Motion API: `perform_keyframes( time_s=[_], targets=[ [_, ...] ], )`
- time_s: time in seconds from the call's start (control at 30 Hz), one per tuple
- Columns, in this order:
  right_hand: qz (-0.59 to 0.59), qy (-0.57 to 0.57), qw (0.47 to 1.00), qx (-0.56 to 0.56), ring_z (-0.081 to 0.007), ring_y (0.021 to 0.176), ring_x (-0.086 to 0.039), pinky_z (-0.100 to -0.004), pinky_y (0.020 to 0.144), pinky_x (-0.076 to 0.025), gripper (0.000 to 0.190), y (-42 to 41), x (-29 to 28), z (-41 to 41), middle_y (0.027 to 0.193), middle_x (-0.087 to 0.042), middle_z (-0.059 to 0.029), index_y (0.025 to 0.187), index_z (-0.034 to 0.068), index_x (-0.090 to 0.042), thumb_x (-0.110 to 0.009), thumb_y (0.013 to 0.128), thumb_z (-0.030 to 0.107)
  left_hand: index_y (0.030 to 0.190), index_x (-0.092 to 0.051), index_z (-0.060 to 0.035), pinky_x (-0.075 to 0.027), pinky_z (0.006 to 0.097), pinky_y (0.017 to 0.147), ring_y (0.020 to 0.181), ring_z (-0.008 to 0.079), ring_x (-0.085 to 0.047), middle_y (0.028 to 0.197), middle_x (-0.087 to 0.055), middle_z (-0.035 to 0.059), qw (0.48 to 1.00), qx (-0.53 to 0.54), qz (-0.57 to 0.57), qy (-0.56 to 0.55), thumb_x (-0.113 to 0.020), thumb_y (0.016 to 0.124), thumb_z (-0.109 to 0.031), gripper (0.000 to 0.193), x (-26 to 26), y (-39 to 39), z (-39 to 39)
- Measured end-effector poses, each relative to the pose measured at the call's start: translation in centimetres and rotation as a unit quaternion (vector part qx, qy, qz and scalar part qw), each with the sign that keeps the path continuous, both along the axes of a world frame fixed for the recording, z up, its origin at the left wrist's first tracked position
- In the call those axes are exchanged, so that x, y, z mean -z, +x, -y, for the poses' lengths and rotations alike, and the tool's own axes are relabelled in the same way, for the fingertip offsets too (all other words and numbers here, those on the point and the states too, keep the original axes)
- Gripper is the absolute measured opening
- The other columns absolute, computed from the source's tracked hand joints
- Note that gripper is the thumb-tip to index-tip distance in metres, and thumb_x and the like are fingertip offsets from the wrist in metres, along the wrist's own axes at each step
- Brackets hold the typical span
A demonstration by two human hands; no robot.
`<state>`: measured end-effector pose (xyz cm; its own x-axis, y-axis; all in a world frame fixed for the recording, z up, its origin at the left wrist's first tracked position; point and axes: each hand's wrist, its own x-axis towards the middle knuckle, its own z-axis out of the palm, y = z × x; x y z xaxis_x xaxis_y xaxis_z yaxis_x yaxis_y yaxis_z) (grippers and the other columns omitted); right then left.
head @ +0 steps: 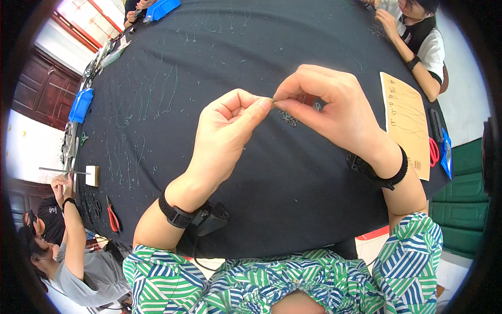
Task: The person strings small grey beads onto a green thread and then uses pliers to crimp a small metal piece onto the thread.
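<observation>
My left hand (231,125) and my right hand (333,106) meet at the fingertips above a table with a black cloth (266,188). Each thumb and forefinger pinch together on a tiny, thin thing (273,101), mostly hidden by the fingertips; I cannot tell what it is. Behind the right fingers lies a small pile of metal hooks (289,117), partly covered by that hand. Right of the right hand, a brown paper sheet (408,149) bears hooks and thin threads laid out on it.
Thin green threads (145,98) and snippets are spread over the cloth at left. Red-handled pliers (113,216), green scissors (84,138) and a white block (92,176) lie at the left edge. Red-handled scissors (433,152) lie at right. Other people sit around the table.
</observation>
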<state>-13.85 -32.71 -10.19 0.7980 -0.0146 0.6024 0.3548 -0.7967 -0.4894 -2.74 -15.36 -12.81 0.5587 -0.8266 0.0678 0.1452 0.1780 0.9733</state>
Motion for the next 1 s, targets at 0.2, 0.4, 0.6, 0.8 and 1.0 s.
perform_keyframes(
  time_s=[0.2, 0.4, 0.6, 0.8, 1.0],
  targets=[
    [0.001, 0.007, 1.000, 0.005, -0.0161, 0.066, -0.065, -0.0268, 0.058, -0.050, 0.008, -0.03, 0.05, -0.13, 0.077, -0.064, -0.0066, 0.086, 0.003, -0.066, -0.071, 0.081, 0.005, 0.095, -0.067, -0.0029, -0.024, 0.0151, 0.049, 0.055, -0.0045, -0.036, 0.066, -0.052, -0.0107, 1.000, -0.009, 0.005, 0.009, -0.065, 0.096, -0.018, 0.015, 0.03, -0.08, 0.10],
    [0.001, 0.010, 1.000, 0.008, -0.0161, 0.066, -0.064, -0.0270, 0.058, -0.050, 0.008, -0.15, -0.06, -0.24, 0.077, -0.064, -0.0065, 0.085, 0.003, -0.064, -0.070, 0.081, 0.004, 0.095, -0.066, -0.0050, -0.020, 0.0187, 0.047, 0.053, -0.0010, -0.029, 0.067, -0.045, -0.0098, 0.999, -0.022, 0.024, 0.027, -0.063, 0.097, -0.017, 0.012, -0.16, -0.40, 0.19],
    [0.020, -0.025, 0.999, 0.004, -0.0175, 0.066, -0.064, -0.0277, 0.058, -0.050, 0.009, -0.13, -0.18, 0.07, 0.078, -0.063, -0.0067, 0.086, 0.003, -0.064, -0.070, 0.080, 0.003, 0.101, -0.066, -0.0035, -0.020, 0.0191, 0.047, 0.053, -0.0007, -0.028, 0.066, -0.044, -0.0105, 1.000, 0.010, -0.021, 0.019, -0.061, 0.098, -0.017, 0.015, -0.38, -0.14, 0.03],
    [0.016, -0.058, 0.998, 0.003, -0.0255, 0.071, -0.066, -0.0332, 0.060, -0.051, 0.010, -0.16, -0.28, 0.35, 0.080, -0.063, -0.0090, 0.086, 0.005, -0.062, -0.070, 0.080, 0.008, 0.101, -0.066, -0.0034, -0.018, 0.0196, 0.047, 0.052, -0.0018, -0.029, 0.064, -0.044, -0.0120, 0.999, -0.015, -0.007, 0.040, -0.063, 0.096, -0.014, 0.012, -0.35, -0.34, 0.20],
    [0.052, -0.091, 0.994, -0.014, -0.0155, 0.066, -0.063, -0.0265, 0.056, -0.048, 0.011, 0.08, -0.09, 0.60, 0.075, -0.061, -0.0050, 0.085, 0.002, -0.065, -0.073, 0.078, 0.001, 0.100, -0.067, -0.0034, -0.017, 0.0193, 0.046, 0.051, -0.0025, -0.028, 0.065, -0.046, -0.0117, 1.000, -0.018, 0.012, 0.017, -0.066, 0.094, -0.011, 0.009, -0.18, -0.35, 0.25]
  ],
)
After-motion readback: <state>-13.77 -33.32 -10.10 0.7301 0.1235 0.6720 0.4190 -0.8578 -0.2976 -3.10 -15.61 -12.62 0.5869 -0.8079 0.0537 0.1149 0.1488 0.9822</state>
